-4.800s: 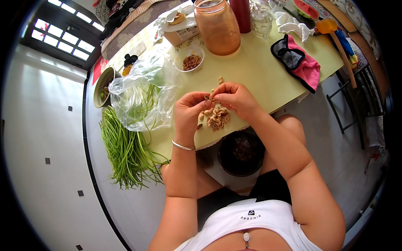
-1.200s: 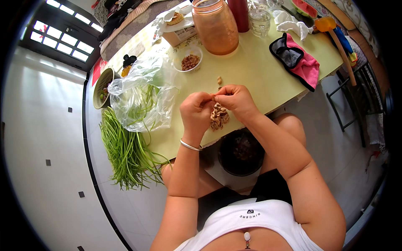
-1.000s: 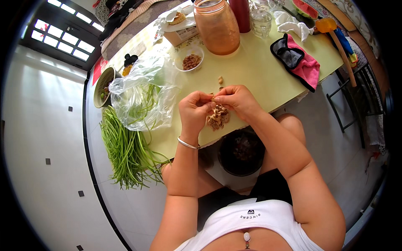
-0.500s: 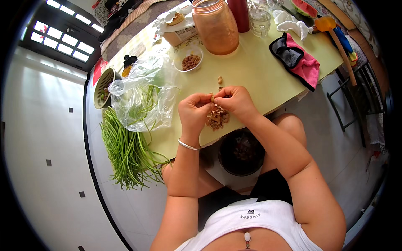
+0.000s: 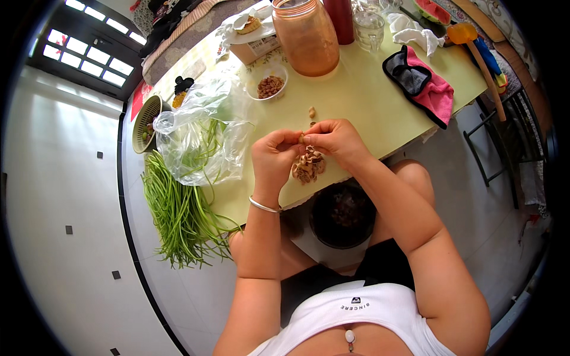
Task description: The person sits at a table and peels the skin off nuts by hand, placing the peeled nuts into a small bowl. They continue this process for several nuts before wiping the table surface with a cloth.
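My left hand point(image 5: 274, 157) and my right hand point(image 5: 336, 142) meet over the near edge of the table point(image 5: 374, 113), fingertips pinched together on one peanut point(image 5: 301, 138). Much of it is hidden by the fingers. Just below them lies a heap of broken peanut shells point(image 5: 307, 166). A whole unshelled peanut point(image 5: 312, 111) rests beyond my fingers, with another small piece close to it. Farther off, a white bowl point(image 5: 285, 80) holds shelled reddish-brown peanuts point(image 5: 271, 86).
Green stems point(image 5: 178, 219) hang over the table's left edge beside a clear plastic bag point(image 5: 202, 142). A large orange-tinted jar point(image 5: 306, 41) stands at the back, a glass mug point(image 5: 369, 29) right of it. A pink-grey cloth point(image 5: 424, 89) lies right. Below sits a dark bin point(image 5: 343, 228).
Both hands have shifted very slightly, staying pinched together on the peanut. The things on the table keep their places.
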`<state>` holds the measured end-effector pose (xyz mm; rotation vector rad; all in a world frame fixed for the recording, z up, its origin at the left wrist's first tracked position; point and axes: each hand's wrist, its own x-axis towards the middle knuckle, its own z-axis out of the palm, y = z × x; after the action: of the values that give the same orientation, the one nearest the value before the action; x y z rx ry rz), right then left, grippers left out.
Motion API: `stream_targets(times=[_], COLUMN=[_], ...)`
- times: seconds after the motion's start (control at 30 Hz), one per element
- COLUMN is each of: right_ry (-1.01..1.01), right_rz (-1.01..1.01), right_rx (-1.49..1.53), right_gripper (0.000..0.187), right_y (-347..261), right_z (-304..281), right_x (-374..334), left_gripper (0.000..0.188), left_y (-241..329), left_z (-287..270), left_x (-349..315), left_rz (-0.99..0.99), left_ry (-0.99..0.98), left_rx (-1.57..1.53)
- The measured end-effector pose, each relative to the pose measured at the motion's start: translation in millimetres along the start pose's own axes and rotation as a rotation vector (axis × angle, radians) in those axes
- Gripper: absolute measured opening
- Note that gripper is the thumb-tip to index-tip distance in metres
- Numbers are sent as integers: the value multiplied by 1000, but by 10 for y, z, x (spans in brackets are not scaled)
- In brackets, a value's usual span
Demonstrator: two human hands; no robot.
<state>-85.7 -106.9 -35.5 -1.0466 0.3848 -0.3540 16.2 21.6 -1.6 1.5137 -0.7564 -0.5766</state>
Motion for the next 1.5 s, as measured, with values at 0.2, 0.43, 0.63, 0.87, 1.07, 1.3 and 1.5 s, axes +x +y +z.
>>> stream_targets(times=[0.2, 0.43, 0.63, 0.87, 1.07, 1.3, 1.5], right_ry=[-53, 1, -56, 1, -30, -15, -92], right_rz=[19, -13, 84, 50, 69, 61, 140], right_rx=[-43, -204, 19, 131, 148, 168, 207], right_gripper=[13, 9, 7, 8, 12, 12, 15], right_y=[-7, -26, -57, -89, -86, -3, 102], right_z=[39, 58, 25, 45, -35, 13, 36], right_x=[-20, -61, -20, -11, 22, 38, 60], left_gripper=[19, 16, 14, 13, 17, 19, 15], left_y=[123, 23, 31, -48, -95, -74, -55], left_z=[-43, -5, -73, -138, -205, -106, 63], left_x=[-24, -17, 20, 64, 80, 85, 41], left_rz=[-26, 209, -82, -179, -267, -236, 161], left_ry=[7, -27, -57, -63, 16, 1, 116], left_rx=[164, 460, -111, -336, -491, -461, 90])
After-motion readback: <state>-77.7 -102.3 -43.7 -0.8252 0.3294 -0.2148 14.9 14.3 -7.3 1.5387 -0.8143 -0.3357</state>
